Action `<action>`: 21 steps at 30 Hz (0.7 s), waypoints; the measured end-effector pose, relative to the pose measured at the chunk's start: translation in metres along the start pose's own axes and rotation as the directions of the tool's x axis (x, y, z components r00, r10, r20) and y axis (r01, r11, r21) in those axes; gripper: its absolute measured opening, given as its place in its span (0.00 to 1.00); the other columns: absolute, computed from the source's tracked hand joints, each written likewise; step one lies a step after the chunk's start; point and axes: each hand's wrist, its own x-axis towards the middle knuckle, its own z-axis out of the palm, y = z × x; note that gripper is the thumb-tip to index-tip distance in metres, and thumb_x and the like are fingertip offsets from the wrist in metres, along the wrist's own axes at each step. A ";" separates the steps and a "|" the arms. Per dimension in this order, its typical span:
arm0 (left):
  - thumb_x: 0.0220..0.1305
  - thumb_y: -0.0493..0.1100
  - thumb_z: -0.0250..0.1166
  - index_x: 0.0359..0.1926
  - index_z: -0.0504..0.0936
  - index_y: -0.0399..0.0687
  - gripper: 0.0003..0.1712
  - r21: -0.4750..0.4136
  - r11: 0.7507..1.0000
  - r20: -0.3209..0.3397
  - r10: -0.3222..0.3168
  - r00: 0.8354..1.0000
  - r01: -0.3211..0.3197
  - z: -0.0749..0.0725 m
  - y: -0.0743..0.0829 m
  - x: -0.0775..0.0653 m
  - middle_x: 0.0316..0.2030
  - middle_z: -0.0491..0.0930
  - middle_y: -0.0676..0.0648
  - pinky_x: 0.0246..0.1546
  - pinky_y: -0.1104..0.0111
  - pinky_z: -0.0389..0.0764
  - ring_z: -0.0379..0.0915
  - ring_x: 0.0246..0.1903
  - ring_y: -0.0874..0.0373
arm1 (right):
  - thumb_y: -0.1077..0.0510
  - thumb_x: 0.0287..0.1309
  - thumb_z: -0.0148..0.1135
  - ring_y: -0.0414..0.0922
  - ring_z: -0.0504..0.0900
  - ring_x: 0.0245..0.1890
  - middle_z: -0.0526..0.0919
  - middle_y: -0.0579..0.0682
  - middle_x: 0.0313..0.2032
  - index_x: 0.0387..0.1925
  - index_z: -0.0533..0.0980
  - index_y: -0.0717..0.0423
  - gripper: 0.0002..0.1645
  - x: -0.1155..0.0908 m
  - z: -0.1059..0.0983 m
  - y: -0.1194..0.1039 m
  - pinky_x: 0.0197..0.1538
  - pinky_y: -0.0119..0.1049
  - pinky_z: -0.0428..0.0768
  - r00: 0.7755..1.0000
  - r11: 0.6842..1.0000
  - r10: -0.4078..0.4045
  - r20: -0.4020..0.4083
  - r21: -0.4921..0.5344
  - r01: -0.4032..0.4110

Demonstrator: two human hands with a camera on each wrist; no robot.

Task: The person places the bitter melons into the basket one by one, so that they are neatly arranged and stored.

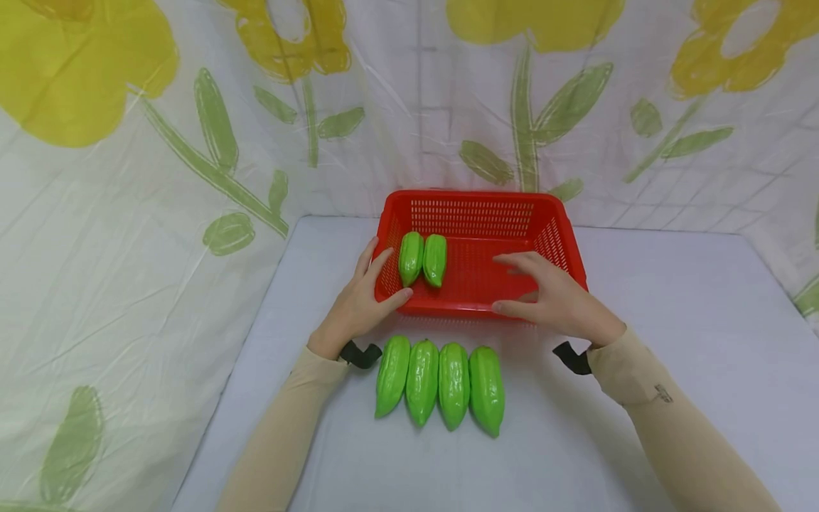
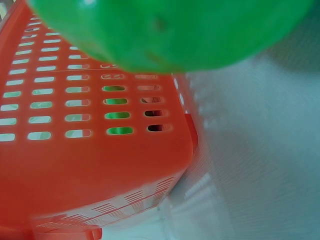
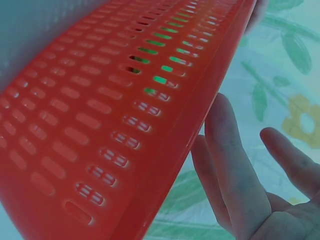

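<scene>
A red plastic basket (image 1: 476, 310) with slotted walls stands toward the back of the table. Two glossy green, ridged, pointed fruits (image 1: 423, 259) lie side by side in its left part. My left hand (image 1: 361, 299) is at the basket's left front corner, fingers spread along the left rim and thumb over the front rim. Over the right part of the basket, my right hand (image 1: 557, 295) is spread with nothing in it; the right wrist view shows its fingers (image 3: 232, 165) by the rim. Several more green fruits (image 1: 422, 384) lie in a row in front of the basket.
A pale cloth covers the table (image 1: 672, 341). Behind and to the left hangs a white curtain (image 1: 397, 128) with yellow flowers and green leaves, close to the basket's back wall. One green fruit (image 2: 170, 30) looms large near the left wrist camera.
</scene>
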 end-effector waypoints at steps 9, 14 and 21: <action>0.66 0.72 0.60 0.83 0.52 0.59 0.53 -0.007 1.000 0.009 -0.006 1.000 0.006 0.000 0.000 0.001 0.84 0.34 0.59 0.63 0.36 0.74 0.59 0.76 0.41 | 0.43 0.63 0.73 0.54 0.73 0.67 0.68 0.53 0.71 0.75 0.66 0.47 0.45 -0.014 0.005 -0.005 0.59 0.55 0.84 1.000 1.000 -0.023 -0.006 0.001 0.023; 0.66 0.72 0.60 0.83 0.52 0.59 0.53 -0.004 1.000 0.010 -0.006 1.000 0.006 0.000 0.001 0.002 0.84 0.34 0.59 0.64 0.36 0.74 0.60 0.76 0.40 | 0.45 0.62 0.74 0.55 0.73 0.66 0.67 0.53 0.72 0.75 0.67 0.47 0.43 -0.022 0.012 -0.004 0.56 0.49 0.86 0.999 0.999 -0.041 -0.005 0.032 0.041; 0.66 0.72 0.60 0.83 0.52 0.60 0.53 -0.002 1.000 0.015 -0.012 1.000 0.012 0.000 0.000 0.001 0.84 0.33 0.59 0.64 0.37 0.74 0.60 0.76 0.40 | 0.46 0.60 0.76 0.55 0.78 0.62 0.67 0.53 0.71 0.73 0.68 0.47 0.43 -0.032 0.022 -0.003 0.50 0.40 0.88 0.999 0.995 -0.046 0.003 0.094 0.045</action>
